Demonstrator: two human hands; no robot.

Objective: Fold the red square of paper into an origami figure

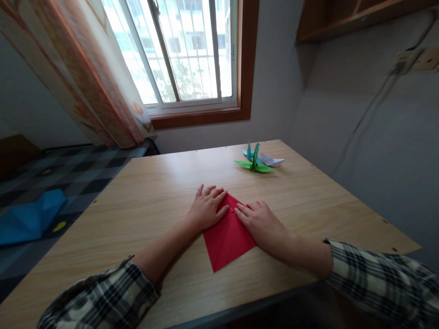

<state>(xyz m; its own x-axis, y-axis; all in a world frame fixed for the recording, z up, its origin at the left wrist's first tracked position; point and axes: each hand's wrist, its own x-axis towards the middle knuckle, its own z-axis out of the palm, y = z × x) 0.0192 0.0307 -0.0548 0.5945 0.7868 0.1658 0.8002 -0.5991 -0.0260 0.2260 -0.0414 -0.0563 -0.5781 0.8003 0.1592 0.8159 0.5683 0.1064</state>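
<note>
A red sheet of folded paper (pixel 228 235) lies on the wooden table, one corner pointing toward me and a crease running along it. My left hand (pixel 207 208) rests flat over its upper left edge, fingers spread and thumb reaching onto the paper. From the other side, my right hand (pixel 259 221) lies along the right edge with its fingers stretched out over the paper near the upper corner. The right thumb is hidden. Both hands press on the paper, and part of its edges is covered by them.
Beyond the hands stand a green paper crane (pixel 255 166), a teal paper crane (pixel 252 153) and a white folded paper piece (pixel 272 160). The wooden table (pixel 164 183) ends near a wall and window. Blue paper (pixel 32 217) lies on a checked bed at left.
</note>
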